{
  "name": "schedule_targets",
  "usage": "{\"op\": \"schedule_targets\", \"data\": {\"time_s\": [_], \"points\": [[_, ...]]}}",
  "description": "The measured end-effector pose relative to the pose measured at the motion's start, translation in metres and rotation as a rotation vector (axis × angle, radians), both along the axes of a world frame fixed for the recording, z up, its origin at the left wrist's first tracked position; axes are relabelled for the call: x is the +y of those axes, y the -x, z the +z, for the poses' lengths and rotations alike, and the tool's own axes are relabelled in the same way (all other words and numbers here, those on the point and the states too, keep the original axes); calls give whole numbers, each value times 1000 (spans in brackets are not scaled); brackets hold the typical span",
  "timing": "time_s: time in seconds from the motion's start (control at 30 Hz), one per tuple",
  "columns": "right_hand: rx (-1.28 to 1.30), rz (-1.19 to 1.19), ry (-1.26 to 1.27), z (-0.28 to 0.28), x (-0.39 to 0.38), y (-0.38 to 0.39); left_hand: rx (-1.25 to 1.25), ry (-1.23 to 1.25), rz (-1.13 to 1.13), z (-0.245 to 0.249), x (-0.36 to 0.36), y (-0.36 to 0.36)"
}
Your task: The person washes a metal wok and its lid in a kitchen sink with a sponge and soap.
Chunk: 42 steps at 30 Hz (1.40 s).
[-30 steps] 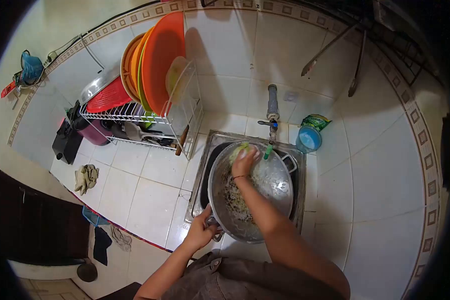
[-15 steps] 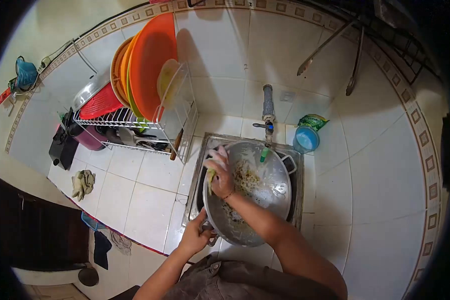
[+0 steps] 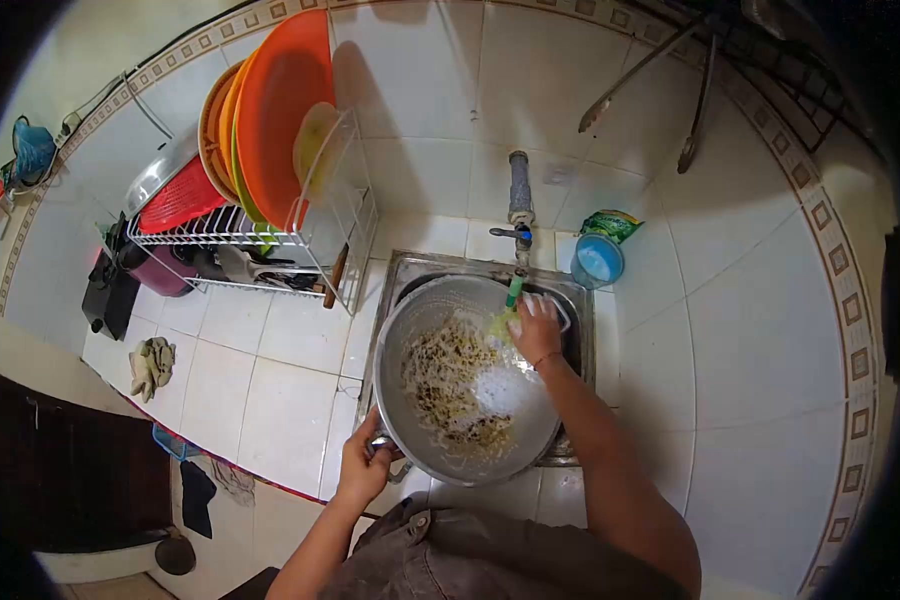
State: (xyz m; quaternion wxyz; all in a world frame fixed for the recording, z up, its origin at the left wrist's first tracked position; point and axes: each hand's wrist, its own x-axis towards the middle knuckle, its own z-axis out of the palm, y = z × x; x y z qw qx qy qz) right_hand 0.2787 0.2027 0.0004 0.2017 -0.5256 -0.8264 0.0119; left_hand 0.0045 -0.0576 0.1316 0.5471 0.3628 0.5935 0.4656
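Observation:
A large round metal pot [image 3: 435, 310] rests over the sink [image 3: 395, 275], its inside smeared with brown residue and white suds. My left hand [image 3: 363, 468] grips the pot's handle at the lower left, fingers curled round it. Over the far right part of the pot, my right hand [image 3: 537, 328] presses a yellow-green sponge [image 3: 505, 322] against the inner wall, close under the green tap nozzle [image 3: 514, 292]. Most of the sponge lies beneath the fingers.
A white dish rack [image 3: 305, 240] with orange basins [image 3: 285, 120] stands at the left. Behind the sink is the tap [image 3: 521, 235]. A blue tub [image 3: 597, 262] sits at the right back corner. Gloves [image 3: 152, 367] lie on the left counter.
My right hand has moved with the sponge from the pot's left rim to its far right side. The pot has tilted and shows more of its inside. The view has shifted slightly.

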Motion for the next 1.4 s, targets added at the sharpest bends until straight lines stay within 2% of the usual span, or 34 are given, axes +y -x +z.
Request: {"op": "schedule_targets", "data": {"time_s": [0.07, 0.1, 0.17, 0.2, 0.3, 0.33, 0.4, 0.5, 0.63, 0.73, 0.83, 0.87, 0.97, 1.07, 1.13, 1.23, 1.27, 1.37, 1.4], "points": [[-140, 32, -156, 16, -15, -15, 8, -10, 10, -4, -1, 2], [-82, -13, -111, 16, -12, -20, -2, -19, 36, -19, -5, 5], [36, -100, -10, 4, -3, -29, -59, -15, 43, -9, -4, 1], [131, -132, -116, -16, 8, -33, -59, -6, 20, -7, -5, 0], [122, -260, 217, -16, 36, -38, -47, 9, -17, -3, -1, 5], [96, -306, 259, -6, 40, -32, -48, 18, -15, -8, -1, 6], [78, -476, 496, -6, 63, -21, -43, 23, -9, -11, -1, 7], [101, -517, 540, -7, 73, -12, -22, 11, -3, -13, -1, 6], [57, -160, 181, -32, 59, -14, -84, -22, 66, -15, -5, 5], [31, -118, 293, -5, 51, -33, -45, 7, 50, -14, -5, 7], [2, -456, 532, 34, 50, -21, -42, -1, -8, -21, 1, 12], [95, -589, 580, 27, 59, -18, -46, -12, -20, -22, 1, 12], [-12, -353, 667, 0, 103, -33, -1, -1, -2, -13, 0, 10], [116, -496, 566, 33, 108, -38, 13, 17, 21, -9, -4, 8], [193, -486, 423, 59, 96, -30, -9, 3, -6, -6, -3, 8], [139, -296, 283, 71, 64, -16, 15, -26, -8, -12, -4, 10], [10, -172, 188, 63, 54, -17, 35, -28, -8, -13, -4, 10], [34, 186, 245, 32, 51, -37, -10, -28, 25, -13, -7, 12], [-5, 380, 93, 3, 61, -49, -39, -26, 50, -20, -10, 14]]}}
